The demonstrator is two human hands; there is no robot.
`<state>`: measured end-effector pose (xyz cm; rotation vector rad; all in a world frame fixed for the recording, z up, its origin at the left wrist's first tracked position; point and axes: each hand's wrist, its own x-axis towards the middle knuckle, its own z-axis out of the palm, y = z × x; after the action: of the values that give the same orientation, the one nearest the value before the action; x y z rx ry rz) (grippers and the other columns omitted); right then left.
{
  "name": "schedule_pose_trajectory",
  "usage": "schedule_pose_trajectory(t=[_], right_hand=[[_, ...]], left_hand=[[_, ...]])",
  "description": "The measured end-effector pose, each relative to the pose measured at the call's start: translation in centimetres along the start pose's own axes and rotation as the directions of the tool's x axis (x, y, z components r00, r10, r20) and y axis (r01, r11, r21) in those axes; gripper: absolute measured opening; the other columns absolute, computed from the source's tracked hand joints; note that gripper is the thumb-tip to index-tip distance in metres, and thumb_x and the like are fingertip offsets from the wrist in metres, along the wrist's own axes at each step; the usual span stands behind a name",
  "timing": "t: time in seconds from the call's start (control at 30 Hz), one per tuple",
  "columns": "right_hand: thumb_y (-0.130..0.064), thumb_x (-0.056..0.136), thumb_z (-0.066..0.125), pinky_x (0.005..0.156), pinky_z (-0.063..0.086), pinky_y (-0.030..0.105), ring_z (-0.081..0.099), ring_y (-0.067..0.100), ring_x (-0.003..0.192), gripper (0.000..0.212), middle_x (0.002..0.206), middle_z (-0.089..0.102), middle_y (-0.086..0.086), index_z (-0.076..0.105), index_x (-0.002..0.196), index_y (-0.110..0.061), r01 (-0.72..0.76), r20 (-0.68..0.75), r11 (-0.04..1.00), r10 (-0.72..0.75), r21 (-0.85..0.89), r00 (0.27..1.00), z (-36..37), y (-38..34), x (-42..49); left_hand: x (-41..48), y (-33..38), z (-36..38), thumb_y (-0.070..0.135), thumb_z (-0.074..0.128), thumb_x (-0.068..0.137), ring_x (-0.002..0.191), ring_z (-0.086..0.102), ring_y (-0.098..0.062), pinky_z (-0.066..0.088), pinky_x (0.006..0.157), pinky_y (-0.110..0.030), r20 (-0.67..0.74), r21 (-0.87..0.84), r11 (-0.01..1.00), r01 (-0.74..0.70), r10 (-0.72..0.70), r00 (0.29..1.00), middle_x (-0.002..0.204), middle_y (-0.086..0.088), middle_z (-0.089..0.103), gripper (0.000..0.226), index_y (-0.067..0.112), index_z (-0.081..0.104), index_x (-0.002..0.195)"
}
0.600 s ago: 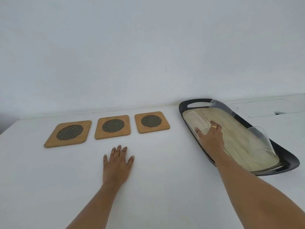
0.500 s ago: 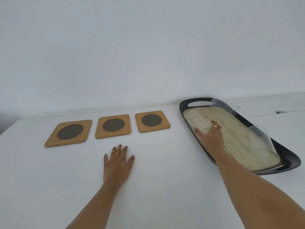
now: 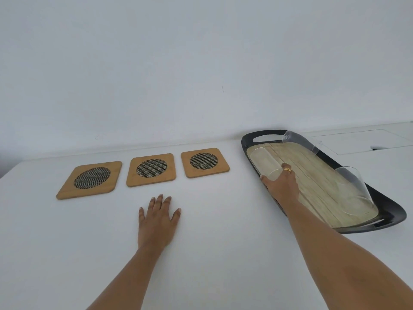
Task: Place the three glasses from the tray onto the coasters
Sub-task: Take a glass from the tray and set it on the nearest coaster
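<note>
Right hand (image 3: 282, 185) stays wrapped around the left glass (image 3: 264, 163) on the tray (image 3: 250, 139), little changed from before. Left hand (image 3: 157, 220) remains flat, fingers spread, on the table (image 3: 223, 253) near the three bare coasters (image 3: 151, 169). Two other glasses (image 3: 350, 189) remain on the tray.

White table (image 3: 212, 253): three wooden coasters (image 3: 151, 169) in a row, black tray (image 3: 393, 211) right, left hand (image 3: 157, 222) flat.

Three glasses (image 3: 264, 163), three coasters (image 3: 151, 169), one tray (image 3: 393, 212), two hands (image 3: 157, 222).
</note>
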<state>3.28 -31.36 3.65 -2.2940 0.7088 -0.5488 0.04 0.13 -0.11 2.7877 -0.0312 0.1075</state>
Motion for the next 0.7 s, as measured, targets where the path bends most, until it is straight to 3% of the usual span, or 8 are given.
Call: schedule_pose_trajectory(t=[0.23,0.43,0.57,0.67,0.7], right_hand=[[-0.018,0.071,0.076,0.087,0.044,0.036,0.051,0.038,0.109,0.071,0.126,0.042,0.022,0.041,0.13,-0.001,0.007,-0.209,0.953,0.059,0.302,0.976,-0.2,-0.8,-0.5],[-0.008,0.069,0.077,0.088,0.038,0.024,0.045,0.031,0.113,0.073,0.129,0.034,0.023,0.038,0.131,0.0,0.077,-0.34,0.818,0.149,0.57,0.929,-0.7,-2.9,-1.3],[-0.015,0.071,0.076,0.079,0.047,0.025,0.051,0.023,0.098,0.069,0.113,0.04,0.004,0.037,0.128,-0.014,0.001,-0.185,0.603,0.243,0.797,0.952,-1.4,-5.2,-1.6],[-0.023,0.072,0.077,0.058,0.041,0.006,0.053,0.008,0.08,0.066,0.105,0.048,-0.001,0.036,0.123,-0.017,-0.077,-0.063,0.46,0.282,0.885,0.957,-1.4,-6.7,-2.0],[-0.023,0.073,0.077,0.059,0.04,0.006,0.052,0.006,0.076,0.059,0.1,0.049,-0.002,0.038,0.117,-0.015,-0.099,-0.028,0.397,0.302,0.913,0.953,-1.3,-7.2,-2.2]], left_hand=[[0.0,0.0,0.0,0.047,0.03,0.095,0.146,0.009,-0.015,0.006,0.119,-0.045,-0.006,-0.01,1.0,-0.005,0.005,1.0,0.158,0.002,0.017,0.055,0.025,0.023,0.146],[-0.1,0.0,0.0,0.047,0.03,0.095,0.146,0.009,-0.015,0.007,0.119,-0.045,-0.014,-0.015,1.0,-0.006,0.006,1.0,0.158,0.002,0.018,0.055,0.025,0.023,0.145],[-0.1,0.1,0.0,0.047,0.03,0.095,0.146,0.01,-0.015,0.007,0.119,-0.045,-0.016,-0.014,1.0,-0.006,0.006,1.0,0.157,0.002,0.018,0.055,0.024,0.023,0.145],[-0.1,0.0,-0.1,0.047,0.03,0.096,0.146,0.009,-0.015,0.007,0.119,-0.045,-0.012,-0.019,1.0,-0.008,0.008,1.0,0.158,0.002,0.018,0.055,0.024,0.023,0.145],[-0.1,0.0,-0.1,0.047,0.03,0.096,0.146,0.009,-0.015,0.006,0.119,-0.045,-0.01,-0.018,1.0,-0.008,0.008,1.0,0.158,0.002,0.017,0.055,0.024,0.023,0.145]])
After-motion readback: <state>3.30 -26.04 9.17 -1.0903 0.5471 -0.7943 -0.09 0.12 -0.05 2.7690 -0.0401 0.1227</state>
